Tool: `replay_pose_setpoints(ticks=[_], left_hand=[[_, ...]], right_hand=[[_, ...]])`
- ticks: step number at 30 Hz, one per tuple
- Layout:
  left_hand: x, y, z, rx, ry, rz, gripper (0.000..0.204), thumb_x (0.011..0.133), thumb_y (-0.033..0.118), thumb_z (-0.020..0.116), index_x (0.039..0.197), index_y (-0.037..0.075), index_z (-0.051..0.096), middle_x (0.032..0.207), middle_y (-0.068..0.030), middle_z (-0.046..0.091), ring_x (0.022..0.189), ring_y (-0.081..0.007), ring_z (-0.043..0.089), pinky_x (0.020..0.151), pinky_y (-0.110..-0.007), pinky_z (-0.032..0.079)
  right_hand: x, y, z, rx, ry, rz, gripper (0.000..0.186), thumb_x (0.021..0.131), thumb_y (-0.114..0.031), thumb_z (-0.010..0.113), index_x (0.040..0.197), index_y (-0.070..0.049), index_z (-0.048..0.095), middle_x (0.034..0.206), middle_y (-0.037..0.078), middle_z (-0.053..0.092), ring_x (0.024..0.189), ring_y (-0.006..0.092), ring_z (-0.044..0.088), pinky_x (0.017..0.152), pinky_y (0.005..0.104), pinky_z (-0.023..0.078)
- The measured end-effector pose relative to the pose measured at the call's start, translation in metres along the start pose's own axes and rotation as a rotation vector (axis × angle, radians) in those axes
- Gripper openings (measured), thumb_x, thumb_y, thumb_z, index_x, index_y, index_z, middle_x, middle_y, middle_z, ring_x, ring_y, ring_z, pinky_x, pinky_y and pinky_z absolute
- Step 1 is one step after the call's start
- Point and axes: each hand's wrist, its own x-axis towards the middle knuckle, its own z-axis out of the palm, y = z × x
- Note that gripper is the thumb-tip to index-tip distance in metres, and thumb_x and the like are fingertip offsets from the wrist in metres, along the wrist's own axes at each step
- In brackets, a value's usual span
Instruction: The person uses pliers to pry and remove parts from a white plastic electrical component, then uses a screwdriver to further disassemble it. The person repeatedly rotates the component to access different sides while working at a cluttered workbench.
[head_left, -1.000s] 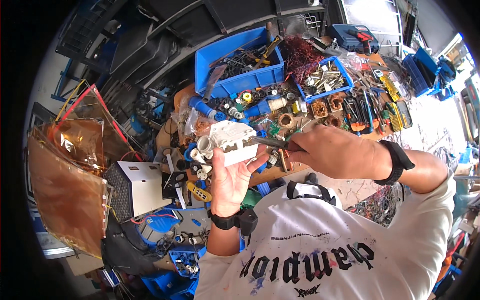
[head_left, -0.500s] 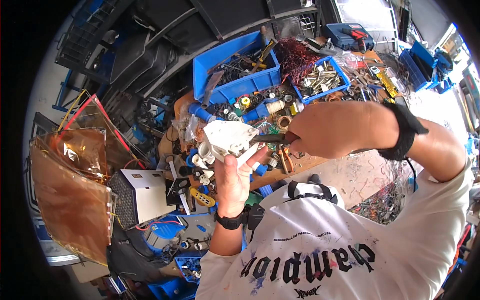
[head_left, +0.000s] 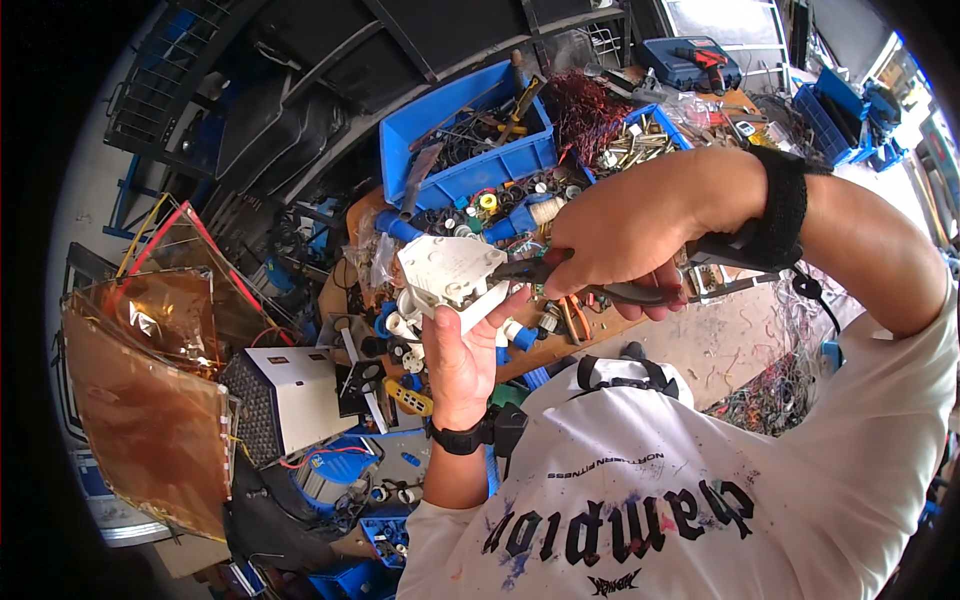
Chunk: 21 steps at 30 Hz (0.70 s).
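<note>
My left hand (head_left: 462, 370) is closed around a white plastic housing (head_left: 450, 268), thumb on its near side and fingertips at its right edge. The housing is angular, with raised posts and small openings along its right side. From the right, my right hand (head_left: 640, 220) grips dark-handled pliers (head_left: 650, 294). Their jaws meet the right edge of the housing; exactly what they pinch is too small to tell. One handle shows below the palm, with fingers curled about it. Both wrists wear black straps.
Behind my hands, a blue crate (head_left: 470, 180) holds tools and cables. A tray of metal pins (head_left: 640, 142) is partly hidden by my right arm. Loose plugs and orange-handled pliers (head_left: 575, 318) lie on the wooden bench. Leftward stands a white box (head_left: 295, 395) beside amber sheets (head_left: 150, 400).
My right hand has turned and its wrist has risen, so a plier handle and curled fingers now show beneath. The housing has shifted slightly left in view.
</note>
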Motion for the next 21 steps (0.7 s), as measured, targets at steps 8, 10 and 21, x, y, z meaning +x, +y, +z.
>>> replay_pose_setpoints(ticks=[8, 10, 21], left_hand=[[0.008, 0.009, 0.000, -0.112, -0.031, 0.005, 0.078, 0.088, 0.055, 0.064, 0.140, 0.003, 0.041, 0.132, -0.0145, 0.056, 0.115, -0.0286, 0.061, 0.097, -0.050, 0.053], [0.008, 0.006, -0.002, -0.108, -0.047, 0.000, 0.073, 0.090, 0.053, 0.063, 0.139, 0.003, 0.041, 0.132, -0.0143, 0.056, 0.115, -0.0281, 0.061, 0.097, -0.051, 0.054], [0.011, 0.005, 0.011, -0.025, 0.085, 0.011, 0.070, 0.094, 0.053, 0.057, 0.140, 0.003, 0.039, 0.131, -0.0141, 0.056, 0.110, -0.0271, 0.063, 0.096, -0.047, 0.055]], right_hand=[[-0.001, 0.026, 0.009, 0.350, -0.125, -0.139, 0.038, 0.100, -0.036, 0.051, 0.099, 0.002, 0.055, 0.072, 0.010, 0.063, 0.059, 0.0197, 0.067, 0.052, 0.0309, 0.057], [0.000, 0.020, 0.009, 0.192, 0.000, -0.105, 0.038, 0.100, -0.036, 0.051, 0.099, 0.002, 0.056, 0.072, 0.009, 0.063, 0.057, 0.0188, 0.066, 0.049, 0.0309, 0.055], [0.008, 0.042, 0.040, -0.746, 0.750, -0.456, 0.028, 0.096, -0.024, 0.055, 0.100, 0.003, 0.064, 0.089, 0.020, 0.067, 0.088, 0.0357, 0.067, 0.077, 0.0415, 0.053]])
